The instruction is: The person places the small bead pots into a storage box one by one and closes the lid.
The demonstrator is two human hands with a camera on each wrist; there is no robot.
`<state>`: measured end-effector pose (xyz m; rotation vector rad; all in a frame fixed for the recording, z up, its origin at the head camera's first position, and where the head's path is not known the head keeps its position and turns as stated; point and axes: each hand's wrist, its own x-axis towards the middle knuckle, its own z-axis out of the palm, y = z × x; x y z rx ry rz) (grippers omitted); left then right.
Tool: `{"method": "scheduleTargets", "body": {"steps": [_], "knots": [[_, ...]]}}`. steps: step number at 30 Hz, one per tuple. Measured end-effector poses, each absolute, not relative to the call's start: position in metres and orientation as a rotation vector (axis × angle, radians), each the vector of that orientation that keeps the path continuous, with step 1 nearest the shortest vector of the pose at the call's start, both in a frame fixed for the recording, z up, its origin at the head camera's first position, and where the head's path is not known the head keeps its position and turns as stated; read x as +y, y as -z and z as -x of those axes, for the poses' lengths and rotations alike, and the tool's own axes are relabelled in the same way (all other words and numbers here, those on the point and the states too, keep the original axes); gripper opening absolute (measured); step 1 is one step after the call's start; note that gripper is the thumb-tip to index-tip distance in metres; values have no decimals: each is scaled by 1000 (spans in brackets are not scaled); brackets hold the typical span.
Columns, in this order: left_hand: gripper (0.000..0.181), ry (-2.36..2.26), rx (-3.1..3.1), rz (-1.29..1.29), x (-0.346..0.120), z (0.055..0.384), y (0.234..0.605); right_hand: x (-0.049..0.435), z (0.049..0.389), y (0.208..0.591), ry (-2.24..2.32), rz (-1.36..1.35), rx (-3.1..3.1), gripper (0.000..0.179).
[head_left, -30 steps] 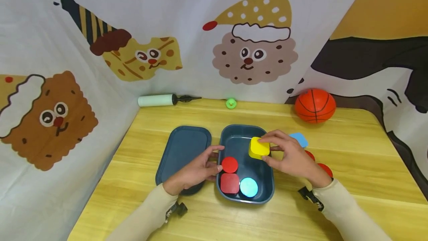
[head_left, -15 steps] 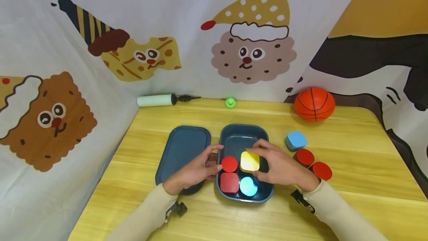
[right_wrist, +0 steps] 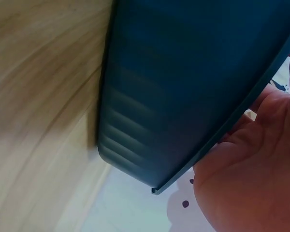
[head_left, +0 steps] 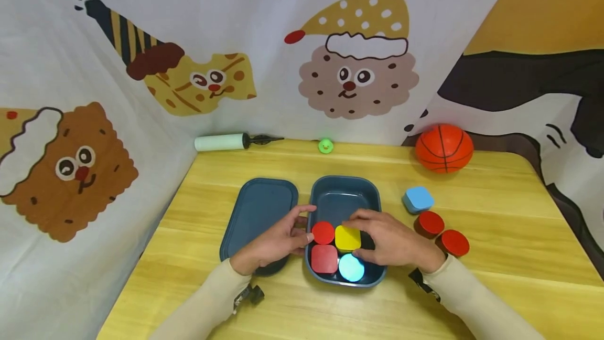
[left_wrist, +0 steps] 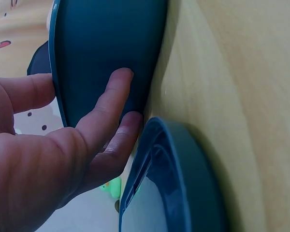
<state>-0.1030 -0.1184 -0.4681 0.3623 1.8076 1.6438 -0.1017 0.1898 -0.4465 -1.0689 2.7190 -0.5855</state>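
A dark blue lunch box (head_left: 344, 185) stands on the table. In it sit a red round block (head_left: 323, 232), a red square block (head_left: 324, 259) and a light blue round block (head_left: 351, 267). Between thumb and fingers, my right hand (head_left: 389, 237) holds a yellow square block (head_left: 347, 238) inside the box, beside the red round one and behind the light blue one. My left hand (head_left: 278, 237) steadies the box's left side; in the left wrist view its fingers (left_wrist: 104, 104) lie against the outer wall (left_wrist: 106, 38). The box wall (right_wrist: 183, 87) hides the yellow block in the right wrist view.
Left of the box lies its dark blue lid (head_left: 264, 203), partly under my left hand. To the right are a blue square block (head_left: 418, 199) and two red round blocks (head_left: 430, 223). Farther back are a hand pump (head_left: 222, 142), a green duck (head_left: 325, 146) and an orange ball (head_left: 444, 148).
My right hand has carried the yellow block left and toward me, down into the box beside the red round block. The left hand has stayed at the box's side.
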Motion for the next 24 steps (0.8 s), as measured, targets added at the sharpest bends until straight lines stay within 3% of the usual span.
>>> {"method": "scheduleTargets", "body": {"steps": [9,24], "knots": [[68,-1642,1801,-352,-117,102,468,189,102,445,576,1097,2720,57],[68,-1649,1804,-353,-117,104,466,198,106,437,955,1107,2769,36]]}}
